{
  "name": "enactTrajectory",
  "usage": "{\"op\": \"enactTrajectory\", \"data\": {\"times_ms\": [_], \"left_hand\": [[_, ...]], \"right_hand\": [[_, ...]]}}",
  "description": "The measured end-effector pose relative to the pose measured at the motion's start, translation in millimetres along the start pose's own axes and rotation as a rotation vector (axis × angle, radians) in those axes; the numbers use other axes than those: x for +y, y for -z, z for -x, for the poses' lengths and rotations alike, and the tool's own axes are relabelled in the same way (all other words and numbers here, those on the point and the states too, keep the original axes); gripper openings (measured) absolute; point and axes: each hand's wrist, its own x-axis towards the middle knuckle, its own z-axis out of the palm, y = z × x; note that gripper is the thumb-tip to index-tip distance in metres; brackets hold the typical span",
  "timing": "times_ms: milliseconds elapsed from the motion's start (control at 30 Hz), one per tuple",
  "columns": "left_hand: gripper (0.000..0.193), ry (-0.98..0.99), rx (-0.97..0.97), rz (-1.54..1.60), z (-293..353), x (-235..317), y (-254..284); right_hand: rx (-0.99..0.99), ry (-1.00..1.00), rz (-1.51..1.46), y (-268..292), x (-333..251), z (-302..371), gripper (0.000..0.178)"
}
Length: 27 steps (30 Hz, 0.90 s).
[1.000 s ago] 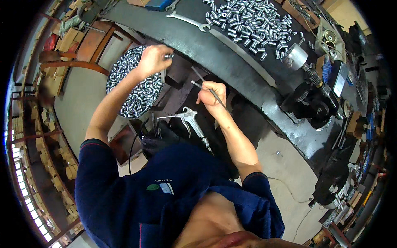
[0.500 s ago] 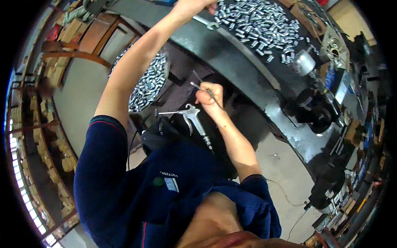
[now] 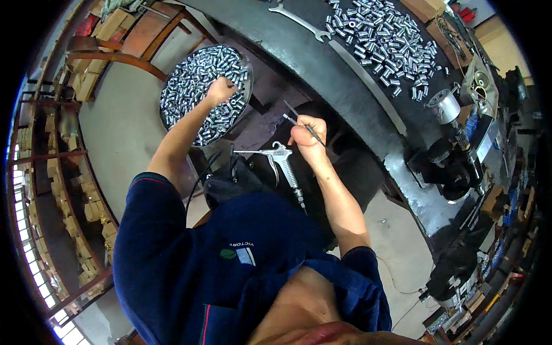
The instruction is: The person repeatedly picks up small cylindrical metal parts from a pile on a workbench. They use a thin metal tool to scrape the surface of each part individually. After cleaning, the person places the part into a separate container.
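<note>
My left hand (image 3: pixel 221 91) reaches down onto the pile of small metal sleeves (image 3: pixel 198 86) in a round pan (image 3: pixel 249 86). Its fingers are curled, and whatever lies between them is hidden. In front of my body, my right hand (image 3: pixel 310 132) is closed around slim dark rods (image 3: pixel 315 135); one has a pale metal tip. Across my lap lies a silver air blow gun (image 3: pixel 283 164), its thin nozzle pointing toward the pan, touched by neither hand.
On the dark workbench (image 3: pixel 368 126) are more metal sleeves (image 3: pixel 397 46), an open-ended wrench (image 3: pixel 302 24) and a long flat metal strip (image 3: pixel 368 86). A machine with a silver cylinder (image 3: pixel 444 106) stands at right. A wooden chair (image 3: pixel 141 49) is beyond the pan.
My left hand has moved from the sleeves on the bench down and back to the pan. The wrench is now uncovered. My right hand still grips the rods.
</note>
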Motion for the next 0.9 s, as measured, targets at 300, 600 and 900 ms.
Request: {"op": "enactTrajectory", "data": {"times_ms": [300,600,900], "left_hand": [[0.022,-0.124,0.206,-0.463,-3.3,19.1,-30.9],[0.041,-0.152,-0.413,0.862,85.3,93.7,6.0],[0.026,-0.305,-0.582,0.822,104.1,152.6,3.1]], "right_hand": [[0.026,-0.034,0.032,1.1,7.3,-2.9,0.021],[0.03,0.068,0.158,2.9,8.3,-1.2,0.02],[0.05,0.105,0.182,5.7,3.0,-1.3,0.024]]}}
